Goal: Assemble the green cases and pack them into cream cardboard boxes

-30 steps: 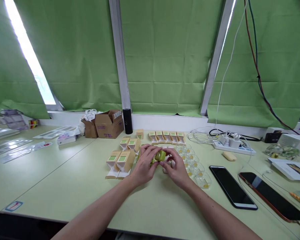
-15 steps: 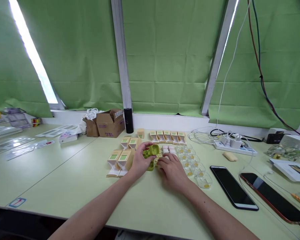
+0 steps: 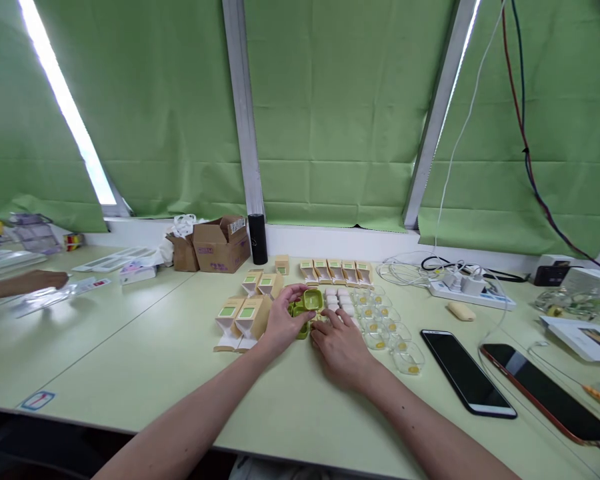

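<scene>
My left hand [image 3: 286,319] is closed on a small olive-green square cup [image 3: 313,300], its hollow side showing. More green cups [image 3: 303,330] lie under and beside that hand. Just to the right, my right hand [image 3: 341,343] rests low over the table with fingers curled together by the small yellowish pieces; its fingertips are partly hidden, and what they hold cannot be made out. Beyond it stand rows of small white blocks [image 3: 333,300]. Several clear plastic cups [image 3: 409,361] with yellow spots stand to the right. Open cream boxes with green labels [image 3: 253,317] stand left of my left hand.
A row of cream boxes [image 3: 335,272] stands at the back, near a black cylinder [image 3: 257,239] and a cardboard box [image 3: 220,247]. Two phones [image 3: 467,373] and a power strip [image 3: 473,293] with cables lie right. Another person's hand [image 3: 45,281] is over plastic sheets at far left.
The green cup in my left hand has shifted slightly right and tilted. My right hand has moved slightly left. Another person's arm has come into view at far left.
</scene>
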`<state>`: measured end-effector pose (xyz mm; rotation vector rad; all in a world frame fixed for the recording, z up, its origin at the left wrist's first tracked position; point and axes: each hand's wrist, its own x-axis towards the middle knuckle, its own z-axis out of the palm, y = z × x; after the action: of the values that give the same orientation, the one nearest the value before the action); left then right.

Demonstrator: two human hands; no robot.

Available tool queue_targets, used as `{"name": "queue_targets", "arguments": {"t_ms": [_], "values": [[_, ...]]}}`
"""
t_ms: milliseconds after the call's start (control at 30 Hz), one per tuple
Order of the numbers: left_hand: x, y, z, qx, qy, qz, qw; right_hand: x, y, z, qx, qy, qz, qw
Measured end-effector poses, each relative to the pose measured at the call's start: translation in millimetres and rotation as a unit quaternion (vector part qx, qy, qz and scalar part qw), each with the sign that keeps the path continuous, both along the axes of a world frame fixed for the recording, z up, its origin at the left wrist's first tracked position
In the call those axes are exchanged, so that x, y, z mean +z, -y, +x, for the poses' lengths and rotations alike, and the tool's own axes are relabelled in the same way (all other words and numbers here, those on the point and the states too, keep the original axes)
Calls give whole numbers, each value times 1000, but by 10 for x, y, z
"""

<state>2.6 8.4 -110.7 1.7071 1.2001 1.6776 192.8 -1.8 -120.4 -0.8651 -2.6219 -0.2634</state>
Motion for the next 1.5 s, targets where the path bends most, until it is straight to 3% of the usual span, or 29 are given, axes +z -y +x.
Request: {"name": "queue_targets", "arguments": {"t_ms": [233, 467, 667, 767, 933, 1033, 1500], "values": [[13, 13, 13, -5, 11, 3, 1000, 24, -43, 21, 4, -25, 9, 1000], [17, 25, 14, 3, 10, -4, 1000, 39, -91, 43, 11, -153, 36, 988], [67, 52, 15, 27, 9, -17, 999, 5, -127, 58, 28, -312, 7, 950], [76, 57, 12, 32, 8, -24, 999, 47, -115, 57, 19, -412, -80, 907], [29, 41, 2, 46, -19, -11, 999, 109, -166, 63, 28, -566, -246, 786], [-11, 26, 1, 43, -37, -1, 998, 117, -222, 69, 26, -606, -305, 735], [-11, 104, 84, 14, -85, 26, 996, 243, -188, 103, -15, -686, -432, 585]]}}
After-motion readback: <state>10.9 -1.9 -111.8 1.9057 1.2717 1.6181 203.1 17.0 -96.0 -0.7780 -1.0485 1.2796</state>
